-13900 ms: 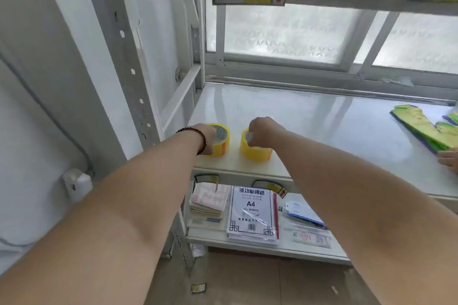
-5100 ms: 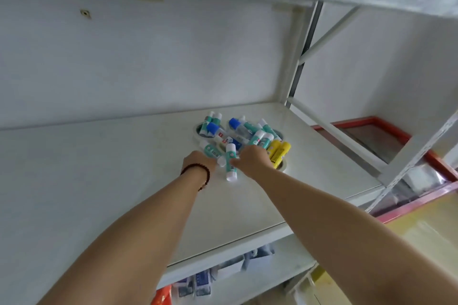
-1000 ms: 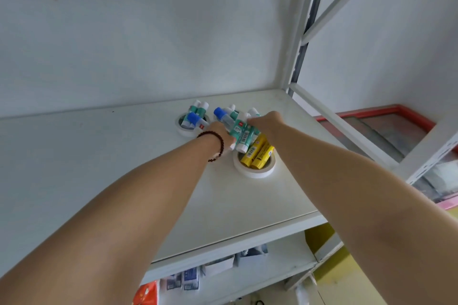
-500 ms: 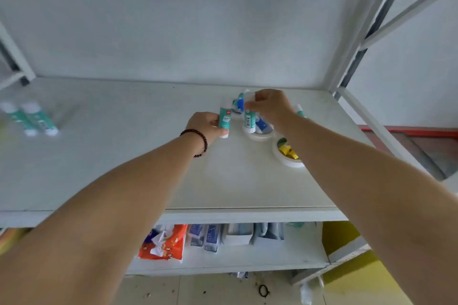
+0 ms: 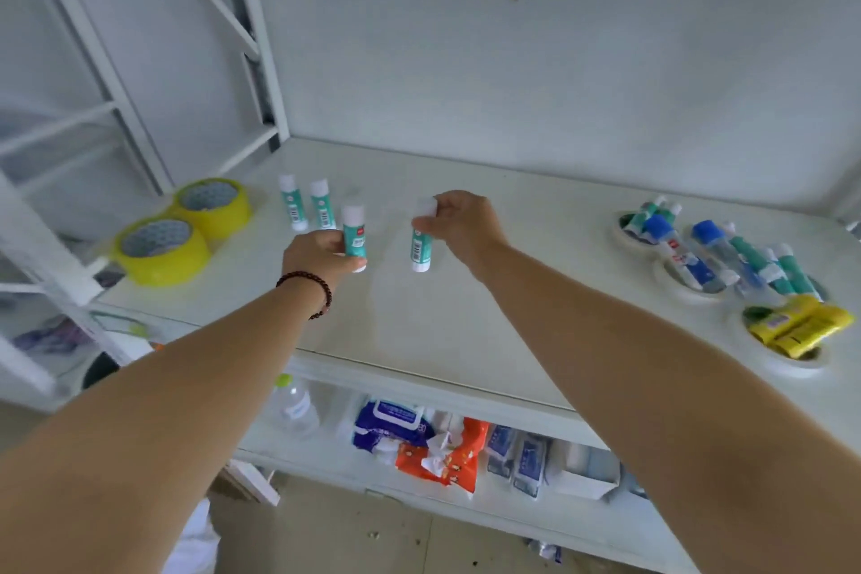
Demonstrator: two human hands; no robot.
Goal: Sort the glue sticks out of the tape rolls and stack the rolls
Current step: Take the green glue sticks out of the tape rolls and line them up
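The person stands before a white metal shelf [image 5: 419, 331] with both arms stretched over it. Near the middle of the frame the left hand [image 5: 317, 254] pinches a teal glue stick with a white cap [image 5: 354, 238] by its lower part, and the stick is upright. Just to the right, the right hand [image 5: 459, 224] pinches a second teal glue stick [image 5: 420, 247] by its white cap, so it hangs down; I cannot tell if its foot touches the shelf. Behind the left hand two more teal glue sticks [image 5: 305, 203] stand upright side by side. In the left of the frame two yellow tape rolls [image 5: 181, 231] lie flat and touch each other. At the right edge three white tape rolls [image 5: 792, 364] lie flat, and their holes hold leaning glue sticks: teal and blue ones [image 5: 708, 254] in the two farther rolls, yellow ones [image 5: 799, 326] in the nearest roll.
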